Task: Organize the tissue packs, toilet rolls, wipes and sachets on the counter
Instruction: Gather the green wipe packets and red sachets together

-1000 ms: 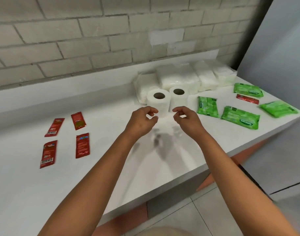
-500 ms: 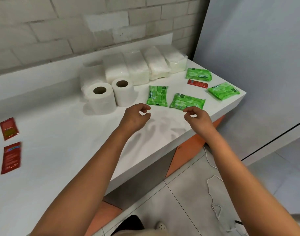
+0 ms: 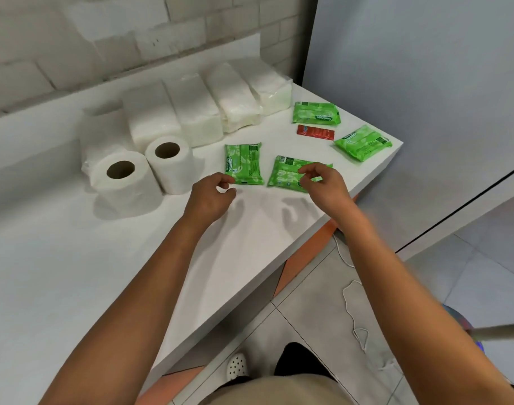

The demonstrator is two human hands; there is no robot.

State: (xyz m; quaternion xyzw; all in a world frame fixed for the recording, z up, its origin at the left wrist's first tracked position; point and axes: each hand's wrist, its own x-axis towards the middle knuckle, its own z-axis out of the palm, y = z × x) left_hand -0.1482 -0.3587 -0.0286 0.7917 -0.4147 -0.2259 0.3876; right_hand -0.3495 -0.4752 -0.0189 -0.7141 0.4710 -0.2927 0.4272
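Note:
Several green wipes packs lie on the white counter point(image 3: 74, 258): one point(image 3: 243, 163) just beyond my left hand point(image 3: 212, 194), one point(image 3: 287, 173) partly under my right hand point(image 3: 322, 185), two more point(image 3: 316, 113) point(image 3: 363, 142) near the corner. Both hands hover with loosely curled fingers and hold nothing. A red sachet point(image 3: 315, 132) lies between the far wipes packs. Two toilet rolls point(image 3: 124, 176) point(image 3: 171, 162) stand left of the wipes. White tissue packs point(image 3: 200, 112) line the back wall.
The counter's right corner point(image 3: 395, 147) and front edge drop to a tiled floor point(image 3: 322, 287) with a white cord point(image 3: 355, 317). A grey wall panel point(image 3: 425, 83) rises on the right. My feet show below the counter edge.
The view has swung right, so the red sachets on the left have left the frame. Both hands have moved right from the toilet rolls to the two nearest wipes packs.

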